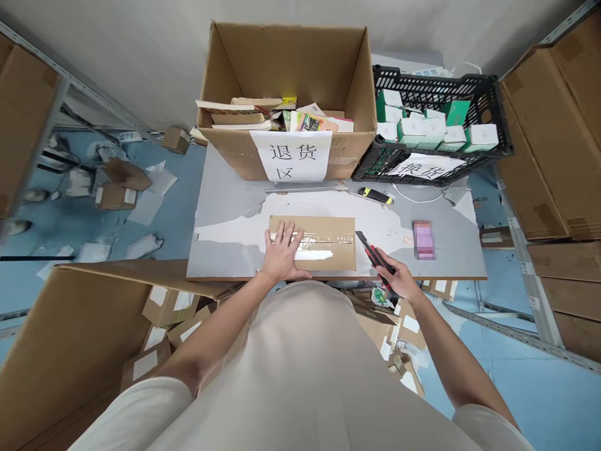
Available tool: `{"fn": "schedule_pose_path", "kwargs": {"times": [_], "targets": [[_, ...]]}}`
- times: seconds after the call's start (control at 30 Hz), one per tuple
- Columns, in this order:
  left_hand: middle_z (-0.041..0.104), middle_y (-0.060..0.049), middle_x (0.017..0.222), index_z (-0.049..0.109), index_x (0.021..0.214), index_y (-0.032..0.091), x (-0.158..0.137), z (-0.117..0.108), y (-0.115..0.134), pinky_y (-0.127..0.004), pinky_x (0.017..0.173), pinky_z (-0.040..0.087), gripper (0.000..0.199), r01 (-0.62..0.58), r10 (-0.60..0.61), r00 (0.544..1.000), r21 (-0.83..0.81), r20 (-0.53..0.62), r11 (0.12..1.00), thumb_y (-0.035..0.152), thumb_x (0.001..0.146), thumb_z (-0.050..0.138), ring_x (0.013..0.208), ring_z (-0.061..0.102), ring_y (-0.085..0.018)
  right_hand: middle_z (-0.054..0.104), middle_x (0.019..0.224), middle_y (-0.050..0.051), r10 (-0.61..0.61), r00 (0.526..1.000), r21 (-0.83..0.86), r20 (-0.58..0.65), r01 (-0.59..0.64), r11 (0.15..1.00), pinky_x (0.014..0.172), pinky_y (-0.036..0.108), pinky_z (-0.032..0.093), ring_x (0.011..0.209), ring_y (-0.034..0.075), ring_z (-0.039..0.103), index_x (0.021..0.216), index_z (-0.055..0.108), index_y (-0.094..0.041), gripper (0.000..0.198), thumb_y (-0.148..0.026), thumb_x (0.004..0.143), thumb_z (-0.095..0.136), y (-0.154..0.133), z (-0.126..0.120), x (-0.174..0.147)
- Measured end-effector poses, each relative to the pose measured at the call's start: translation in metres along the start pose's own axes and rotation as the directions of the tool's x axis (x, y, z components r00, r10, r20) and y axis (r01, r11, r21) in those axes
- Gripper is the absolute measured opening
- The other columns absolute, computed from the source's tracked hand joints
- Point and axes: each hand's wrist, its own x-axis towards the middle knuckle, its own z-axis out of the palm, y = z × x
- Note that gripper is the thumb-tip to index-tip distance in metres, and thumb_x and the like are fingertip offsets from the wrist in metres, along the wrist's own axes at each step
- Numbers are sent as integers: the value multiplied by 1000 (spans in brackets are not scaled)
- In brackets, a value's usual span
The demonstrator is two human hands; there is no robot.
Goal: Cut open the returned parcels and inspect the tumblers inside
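Parcel [323,243] on a table [451,213], under the left hand [283,254].
Right of it, the right hand [395,275] holds a cutter [374,254]. Behind the parcel, a carton [235,150] of books [241,118]; right of that, a crate [503,125] of boxes [416,133].

Two box cutters [374,255] [376,196], one taped parcel [325,240], one black crate [503,119], two printed paper signs [292,160] [426,166]

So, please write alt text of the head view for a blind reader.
A person's left hand rests on a taped cardboard box while the right hand holds a box cutter. Beyond, on the table, stand an open carton of books and a black crate.
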Motion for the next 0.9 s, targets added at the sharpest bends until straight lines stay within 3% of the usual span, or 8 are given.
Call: {"fn": "schedule_pose_path", "kwargs": {"times": [0.27, 0.9], "targets": [[16, -18, 160, 26, 152, 19, 1, 2, 2, -68, 109, 8, 116, 82, -82, 997, -23, 16, 996, 76, 59, 64, 146, 8, -46, 55, 57, -5, -11, 997, -95, 76, 18, 995, 36, 21, 42, 42, 8, 44, 145, 45, -22, 77, -36, 74, 72, 2, -9, 4], [13, -18, 161, 22, 153, 22, 2, -3, 4, -65, 106, 21, 121, 99, -99, 988, 7, 119, 995, 77, 55, 66, 147, 3, -45, 57, 63, -3, 57, 991, -16, 117, -56, 998, 41, 26, 45, 49, 12, 50, 149, 38, -26, 75, -45, 81, 65, 45, 11, -55]]}}
